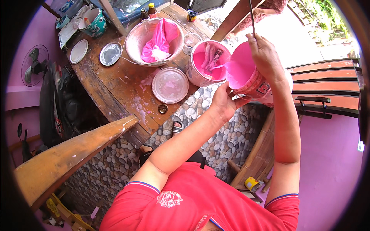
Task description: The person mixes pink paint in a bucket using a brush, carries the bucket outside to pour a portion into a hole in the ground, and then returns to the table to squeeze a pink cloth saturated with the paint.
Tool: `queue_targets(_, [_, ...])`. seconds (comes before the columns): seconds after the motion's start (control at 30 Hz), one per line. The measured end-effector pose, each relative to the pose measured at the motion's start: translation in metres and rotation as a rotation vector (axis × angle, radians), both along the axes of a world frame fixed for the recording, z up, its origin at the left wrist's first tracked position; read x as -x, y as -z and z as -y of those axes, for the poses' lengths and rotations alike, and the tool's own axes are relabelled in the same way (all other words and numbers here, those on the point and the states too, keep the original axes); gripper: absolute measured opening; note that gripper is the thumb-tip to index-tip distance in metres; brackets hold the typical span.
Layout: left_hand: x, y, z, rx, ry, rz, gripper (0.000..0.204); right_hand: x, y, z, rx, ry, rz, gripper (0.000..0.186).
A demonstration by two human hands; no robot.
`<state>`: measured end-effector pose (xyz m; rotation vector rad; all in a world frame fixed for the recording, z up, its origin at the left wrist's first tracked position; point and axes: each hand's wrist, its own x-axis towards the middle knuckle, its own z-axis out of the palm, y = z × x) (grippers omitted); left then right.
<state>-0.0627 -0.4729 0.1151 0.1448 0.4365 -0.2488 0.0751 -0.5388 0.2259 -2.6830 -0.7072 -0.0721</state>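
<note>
My left hand [227,96] grips a pink-filled bucket [262,92] low on its side. My right hand [266,61] is closed at its upper rim, beside a thin dark rod [252,15]; whether it grips the rod is unclear. The bucket is tilted, and pink liquid [221,66] runs from it into a second bucket [198,77] standing at the wooden table's edge, with streaked pale items inside. Left of that are a large whitish pail [135,42] holding pink plastic [162,34], a round lid [170,85] and a small dark tin lid [163,109].
The paint-spotted table [104,81] also carries bottles [148,13] and lids. A wooden beam [77,148] crosses at lower left, near a motorbike [54,104] and fan [34,65]. A slatted bench [323,84] is at right. Part of another person [266,9] appears at top right.
</note>
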Motion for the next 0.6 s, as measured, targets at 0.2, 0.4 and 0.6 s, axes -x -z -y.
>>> queue_targets(0.2, [-0.001, 0.002, -0.002, 0.029, -0.01, -0.013, 0.041, -0.005, 0.009, -0.003, -0.051, -0.028, 0.044, 0.044])
queue_targets(0.4, [-0.001, 0.005, -0.004, 0.049, 0.0, -0.02, 0.041, -0.004, 0.01, -0.004, -0.025, -0.018, 0.039, 0.045])
queue_targets(0.6, [0.0, 0.004, -0.01, 0.038, 0.019, -0.021, 0.041, 0.005, 0.003, -0.008, -0.062, 0.023, 0.017, 0.045])
